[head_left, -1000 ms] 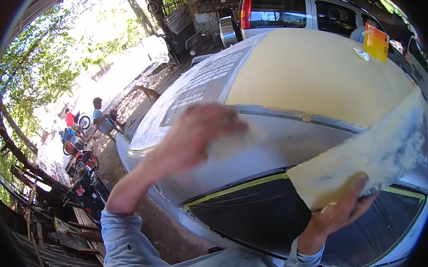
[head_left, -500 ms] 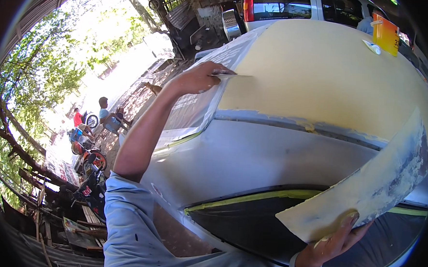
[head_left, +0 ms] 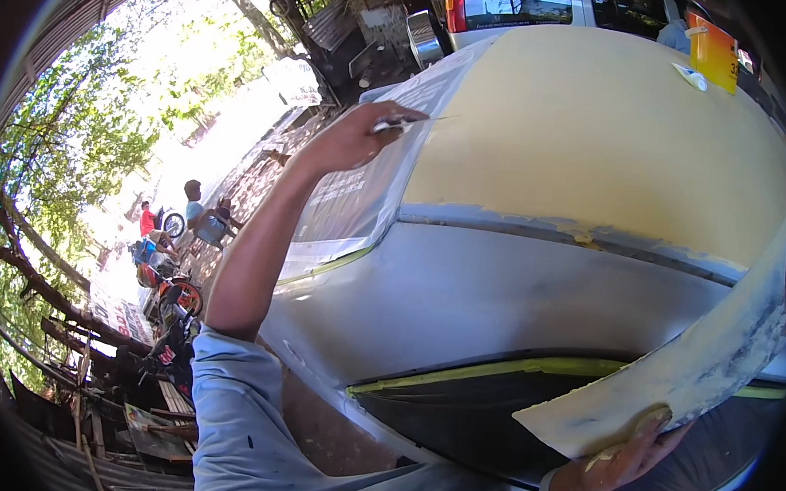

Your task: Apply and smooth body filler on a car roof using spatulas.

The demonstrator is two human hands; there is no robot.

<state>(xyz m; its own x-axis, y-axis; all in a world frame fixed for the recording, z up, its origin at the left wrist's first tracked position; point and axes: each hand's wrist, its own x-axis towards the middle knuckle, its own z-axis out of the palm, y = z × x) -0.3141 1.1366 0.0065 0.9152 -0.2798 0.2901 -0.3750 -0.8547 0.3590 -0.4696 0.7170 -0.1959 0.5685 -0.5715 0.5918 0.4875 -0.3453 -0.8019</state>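
Note:
My left hand (head_left: 363, 137) is closed on a putty spreader (head_left: 440, 118), seen nearly edge-on as a thin blade. It is at the left edge of the car roof (head_left: 586, 131), which is coated in smooth yellowish filler. Plastic sheeting (head_left: 346, 203) masks the glass just below that hand. At the lower right, my right hand (head_left: 626, 462) supports a pale, putty-smeared sheet (head_left: 662, 375) from its lower edge, thumb on the near face. Some fingers are hidden behind the sheet. Dried putty marks that hand.
On the far roof stand an orange-yellow can (head_left: 712, 56) and a white tube (head_left: 690, 77). Green tape (head_left: 529, 366) edges the covered side window. Another vehicle (head_left: 521, 8) is parked beyond. At left are a seated person (head_left: 203, 218), motorcycles (head_left: 177, 296) and scrap wood.
My left hand has moved slightly up and left, turning the spreader more edge-on. The sheet in my right hand has shifted a little down and right, and the whole view has shifted slightly.

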